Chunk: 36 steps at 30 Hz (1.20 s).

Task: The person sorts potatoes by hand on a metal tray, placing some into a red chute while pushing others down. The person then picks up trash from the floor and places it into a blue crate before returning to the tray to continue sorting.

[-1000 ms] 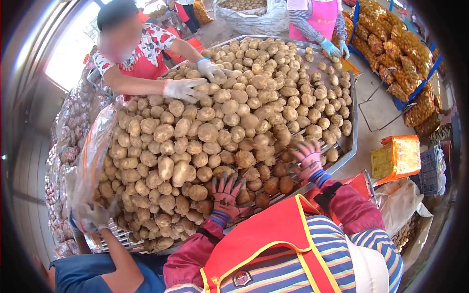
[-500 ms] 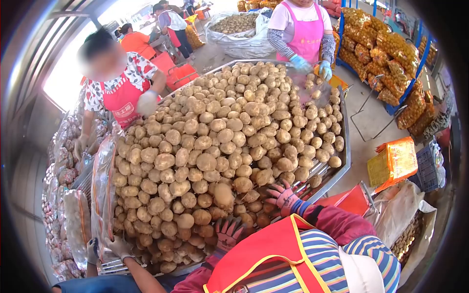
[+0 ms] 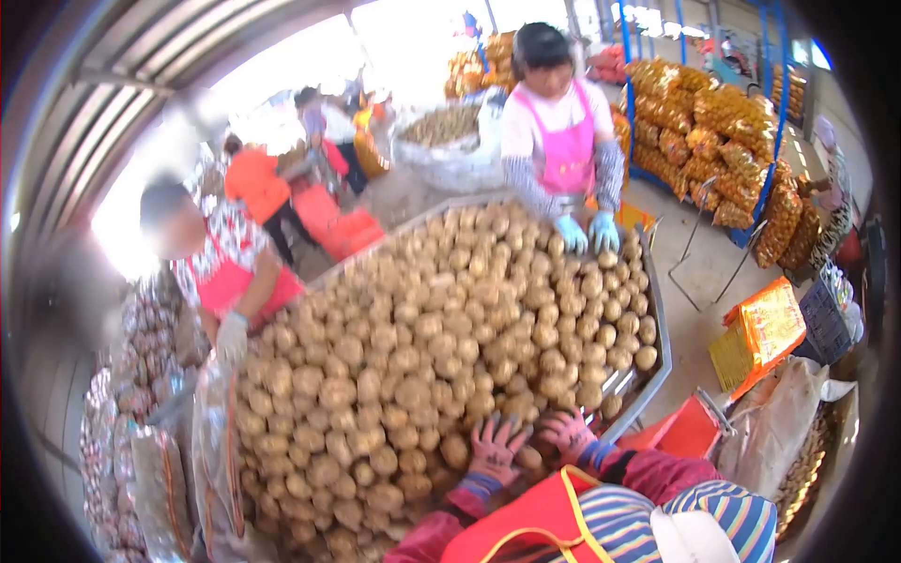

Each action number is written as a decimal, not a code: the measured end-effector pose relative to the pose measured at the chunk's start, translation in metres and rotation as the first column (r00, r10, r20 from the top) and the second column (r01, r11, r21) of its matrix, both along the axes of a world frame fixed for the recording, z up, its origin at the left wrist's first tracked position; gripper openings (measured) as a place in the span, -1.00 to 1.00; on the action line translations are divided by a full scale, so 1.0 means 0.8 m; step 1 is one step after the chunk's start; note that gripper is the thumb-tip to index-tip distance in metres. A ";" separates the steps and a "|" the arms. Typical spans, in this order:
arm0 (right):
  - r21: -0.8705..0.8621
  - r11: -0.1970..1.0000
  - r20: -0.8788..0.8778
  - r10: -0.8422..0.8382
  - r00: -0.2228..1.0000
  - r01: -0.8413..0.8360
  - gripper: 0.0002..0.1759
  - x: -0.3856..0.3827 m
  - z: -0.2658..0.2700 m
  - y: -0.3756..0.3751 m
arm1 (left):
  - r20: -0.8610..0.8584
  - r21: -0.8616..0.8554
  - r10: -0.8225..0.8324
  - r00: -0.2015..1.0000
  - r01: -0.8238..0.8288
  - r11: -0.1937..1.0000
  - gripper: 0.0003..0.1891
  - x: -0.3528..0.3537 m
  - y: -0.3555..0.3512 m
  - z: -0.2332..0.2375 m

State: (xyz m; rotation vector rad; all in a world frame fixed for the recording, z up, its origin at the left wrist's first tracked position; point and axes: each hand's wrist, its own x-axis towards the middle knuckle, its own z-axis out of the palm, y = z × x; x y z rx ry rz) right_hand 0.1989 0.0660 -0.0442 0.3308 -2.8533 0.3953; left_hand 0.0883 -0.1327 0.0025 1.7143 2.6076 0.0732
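Neither my left hand nor my right hand shows clearly in the head view now. A heap of brown potatoes (image 3: 404, 357) fills the metal-edged table (image 3: 663, 328). At its near side, a person in a striped head covering (image 3: 619, 516) and maroon sleeves rests two pink-gloved hands on the potatoes, fingers spread. A co-worker in a pink apron (image 3: 569, 141) has blue-gloved hands at the far edge. On the left, another person in a pink apron (image 3: 235, 281) holds a gloved hand by a clear plastic sack (image 3: 214, 450).
Filled net bags (image 3: 694, 141) are stacked in a blue rack at the back right. Near them are an orange-and-yellow bundle (image 3: 760, 333), a dark crate (image 3: 828, 314) and a red container (image 3: 678, 430). More bagged goods (image 3: 141, 347) line the left side.
The view has tilted up, so the scene sits lower. My grey-gloved hands, at the bottom left before, have left the view. The neighbour's pink-gloved hands are closer together.
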 end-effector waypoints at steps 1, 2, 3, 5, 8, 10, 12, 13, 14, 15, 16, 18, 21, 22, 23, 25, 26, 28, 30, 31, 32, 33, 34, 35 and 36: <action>-0.026 0.999 -0.002 -0.044 0.999 0.044 -0.24 0.005 0.007 0.003 | -0.003 -0.020 0.001 1.000 -0.001 1.000 -0.15 -0.001 0.006 0.012; -0.058 0.995 0.007 -0.086 0.996 0.086 -0.23 0.010 0.007 0.007 | 0.025 0.131 0.002 1.000 -0.005 0.991 -0.12 -0.006 0.004 -0.005; -0.097 0.982 -0.001 -0.162 0.987 0.161 -0.20 0.013 0.000 0.013 | 0.019 0.096 0.055 0.998 -0.057 0.994 -0.08 -0.007 -0.001 -0.007; -0.114 0.928 0.058 -0.351 0.935 0.355 -0.08 0.023 -0.006 0.028 | 0.007 0.096 0.118 0.993 -0.118 0.988 -0.10 0.010 -0.008 0.005; 0.020 0.841 0.390 -0.504 0.771 0.540 0.11 0.036 0.008 0.037 | 0.019 0.076 0.089 0.996 -0.090 0.993 -0.11 0.004 -0.003 -0.016; 0.061 0.866 0.460 -0.465 0.756 0.496 0.09 0.025 0.022 0.041 | 0.019 0.074 0.069 0.997 -0.070 0.995 -0.16 0.006 0.018 -0.003; 0.091 0.849 0.409 -0.508 0.757 0.521 0.01 0.013 0.029 0.042 | 0.012 0.121 -0.113 0.993 0.111 0.986 -0.24 -0.006 0.048 -0.006; 0.102 0.843 0.410 -0.519 0.750 0.528 -0.03 0.008 0.024 0.048 | 0.018 0.073 -0.145 0.989 0.143 0.987 -0.24 -0.017 0.063 -0.025; 0.113 0.840 0.403 -0.526 0.749 0.530 -0.07 0.002 0.018 0.054 | 0.163 0.107 -0.082 0.983 0.065 0.992 -0.18 -0.028 0.085 -0.019; 0.109 0.830 0.407 -0.539 0.738 0.547 -0.11 -0.003 0.012 0.061 | 0.178 0.070 -0.031 0.983 0.019 0.997 -0.11 -0.038 0.111 -0.018; 0.107 0.831 0.411 -0.538 0.736 0.546 -0.11 -0.008 0.012 0.066 | 0.184 0.036 0.017 0.983 -0.024 0.999 -0.04 -0.049 0.138 -0.016; 0.143 0.821 0.399 -0.559 0.727 0.553 -0.13 -0.020 0.015 0.083 | 0.139 -0.120 0.005 0.990 0.012 0.993 0.00 -0.058 0.187 0.004; 0.178 0.845 0.456 -0.525 0.719 0.504 -0.14 -0.033 0.019 0.139 | 0.073 -0.376 -0.036 0.997 0.060 0.924 0.06 -0.069 0.244 0.013; 0.197 0.838 0.473 -0.536 0.699 0.509 -0.14 -0.043 0.018 0.149 | 0.039 -0.478 -0.064 0.997 0.074 0.875 0.07 -0.072 0.259 0.019; 0.230 0.857 0.513 -0.509 0.691 0.461 -0.12 -0.051 0.020 0.158 | 0.032 -0.494 -0.108 0.994 0.110 0.862 -0.05 -0.078 0.274 0.026; 0.211 0.862 0.505 -0.500 0.704 0.461 -0.11 -0.060 0.018 0.165 | 0.002 -0.456 -0.131 0.991 0.118 0.882 -0.10 -0.098 0.300 0.010; 0.200 0.865 0.492 -0.495 0.717 0.460 -0.11 -0.065 0.017 0.173 | -0.031 -0.410 -0.153 0.988 0.127 0.903 -0.15 -0.107 0.316 0.000; 0.174 0.867 0.498 -0.486 0.718 0.467 -0.06 -0.070 0.013 0.184 | -0.028 -0.425 -0.192 0.981 0.162 0.891 -0.26 -0.123 0.349 -0.001; 0.159 0.872 0.466 -0.480 0.743 0.463 -0.01 -0.076 0.006 0.193 | -0.019 -0.404 -0.213 0.977 0.187 0.896 -0.33 -0.127 0.376 -0.009; 0.147 0.871 0.480 -0.477 0.737 0.468 0.04 -0.079 0.013 0.198 | -0.064 -0.425 -0.276 0.959 0.224 0.877 -0.37 -0.131 0.387 -0.014; 0.140 0.870 0.492 -0.476 0.729 0.473 0.04 -0.081 0.022 0.201 | -0.081 -0.402 -0.268 0.960 0.215 0.890 -0.35 -0.134 0.394 -0.021; 0.130 0.866 0.477 -0.482 0.735 0.484 0.04 -0.085 0.019 0.205 | -0.064 -0.426 -0.291 0.955 0.238 0.873 -0.32 -0.138 0.400 -0.015; 0.117 0.862 0.462 -0.487 0.741 0.494 0.05 -0.090 0.015 0.208 | -0.048 -0.452 -0.312 0.949 0.258 0.854 -0.28 -0.144 0.405 -0.007; 0.125 0.854 0.473 -0.499 0.726 0.506 0.04 -0.096 0.013 0.211 | -0.119 -0.478 -0.357 0.927 0.262 0.839 -0.18 -0.150 0.408 -0.008; 0.113 0.853 0.472 -0.497 0.728 0.509 0.04 -0.100 0.013 0.213 | -0.157 -0.470 -0.397 0.904 0.285 0.835 -0.09 -0.160 0.406 -0.001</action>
